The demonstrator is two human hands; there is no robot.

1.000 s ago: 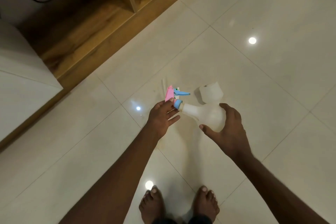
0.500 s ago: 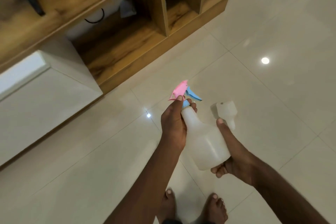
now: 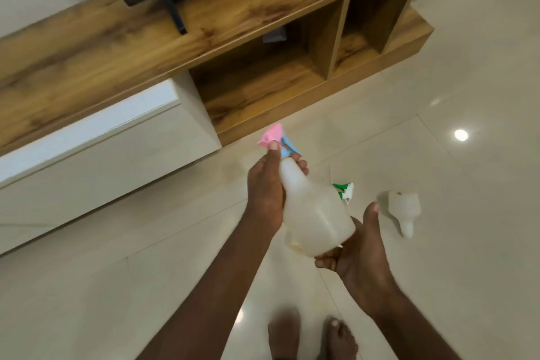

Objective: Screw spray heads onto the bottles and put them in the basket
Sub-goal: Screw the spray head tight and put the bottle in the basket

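Observation:
I hold a translucent white bottle (image 3: 314,213) tilted in the air above the floor. My left hand (image 3: 264,187) wraps its neck, thumb against the pink and blue spray head (image 3: 276,140) sitting on the bottle's top. My right hand (image 3: 356,245) cups the bottle's base from below. A second white bottle (image 3: 404,209) without a head lies on its side on the floor to the right. A green and white spray head (image 3: 344,190) lies on the floor behind the held bottle, partly hidden by it. No basket is in view.
A low wooden TV unit (image 3: 204,26) with open shelves and a white drawer front (image 3: 96,149) runs along the wall ahead. A black TV stands on it. Glossy cream floor tiles (image 3: 453,272) lie all around. My bare feet (image 3: 312,336) are below.
The bottle with the pink and blue head came up off the floor in both hands. The view has risen, and the green and white spray head now shows on the floor.

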